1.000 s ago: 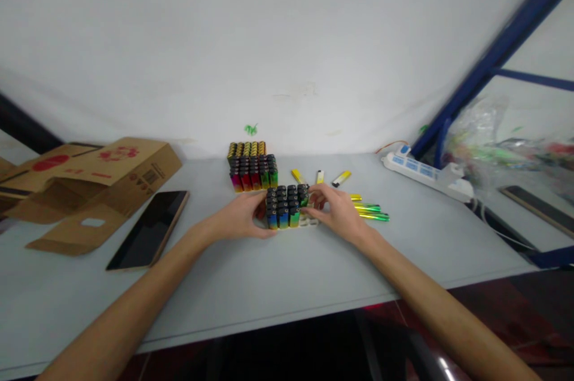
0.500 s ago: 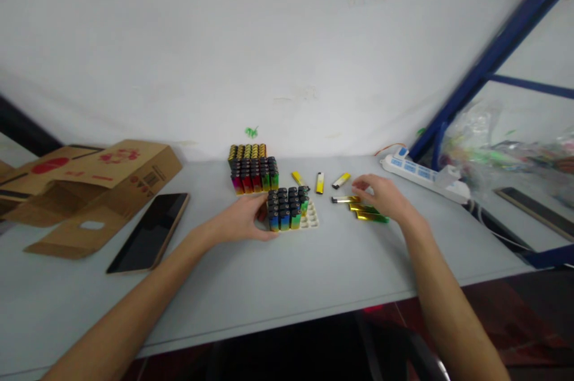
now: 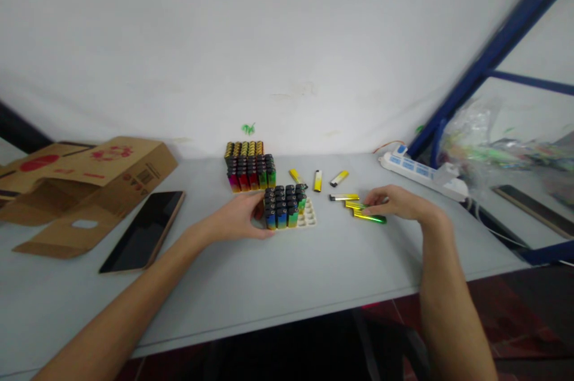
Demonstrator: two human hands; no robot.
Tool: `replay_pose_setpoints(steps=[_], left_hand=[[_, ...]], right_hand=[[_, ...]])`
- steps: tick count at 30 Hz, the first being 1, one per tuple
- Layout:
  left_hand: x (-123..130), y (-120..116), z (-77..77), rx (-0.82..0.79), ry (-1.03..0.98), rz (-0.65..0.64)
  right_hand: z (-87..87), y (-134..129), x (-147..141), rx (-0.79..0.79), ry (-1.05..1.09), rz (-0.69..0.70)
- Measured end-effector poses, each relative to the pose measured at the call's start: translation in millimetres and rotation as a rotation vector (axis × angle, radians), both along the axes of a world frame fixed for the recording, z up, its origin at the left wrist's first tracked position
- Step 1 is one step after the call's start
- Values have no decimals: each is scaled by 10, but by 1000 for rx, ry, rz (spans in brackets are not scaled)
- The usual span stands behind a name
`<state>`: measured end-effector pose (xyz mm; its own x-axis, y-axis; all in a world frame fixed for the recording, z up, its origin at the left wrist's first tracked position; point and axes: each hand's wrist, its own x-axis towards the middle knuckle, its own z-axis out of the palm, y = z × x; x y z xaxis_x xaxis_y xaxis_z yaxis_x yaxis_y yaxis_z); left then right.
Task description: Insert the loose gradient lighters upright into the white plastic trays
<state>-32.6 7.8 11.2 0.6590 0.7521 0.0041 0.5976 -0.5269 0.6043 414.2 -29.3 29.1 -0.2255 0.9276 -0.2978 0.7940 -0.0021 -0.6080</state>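
Note:
My left hand [image 3: 240, 216] is curled around the left side of a white tray [image 3: 308, 219], thumb in front and fingers behind. Upright lighters [image 3: 281, 213] with black tops and blue-to-green bodies fill its left part; cells on the right side show bare. My right hand [image 3: 392, 203] is closed, fingertips pinching a shiny yellow-green lighter [image 3: 354, 205] in a small group lying flat. Touching that group are a yellow-and-silver lighter [image 3: 344, 197] and a green-ended lighter [image 3: 371, 217]. The right fingertips partly cover the pinched one.
Behind the tray stand more upright lighters [image 3: 251, 171]. Several yellow-white lighters [image 3: 318, 181] lie near the wall. A tablet [image 3: 142, 231] and an opened cardboard box [image 3: 121, 171] are at left. At right are a power strip [image 3: 421, 174] and a blue metal frame [image 3: 488, 58].
My right hand has come down and nearer to me, its fingertips now on a lighter in the flat group. My left hand keeps its hold on the tray. The view has shifted slightly.

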Motion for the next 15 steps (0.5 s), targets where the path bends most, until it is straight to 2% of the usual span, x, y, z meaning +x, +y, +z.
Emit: replay_pose_setpoints(steps=[5,8,12,15], left_hand=[[2,-6,17,19,14,2],[5,-13,31,17,8,0],[5,-15,32,23,5,6],[3,-8,18,16,11,-1]], right_hand=[[0,14,-73,39,39,54],[-10,-14,-104,134,102,7],[11,-38,-190,260,328,-56],[54,-29,-293,417,388,-107]])
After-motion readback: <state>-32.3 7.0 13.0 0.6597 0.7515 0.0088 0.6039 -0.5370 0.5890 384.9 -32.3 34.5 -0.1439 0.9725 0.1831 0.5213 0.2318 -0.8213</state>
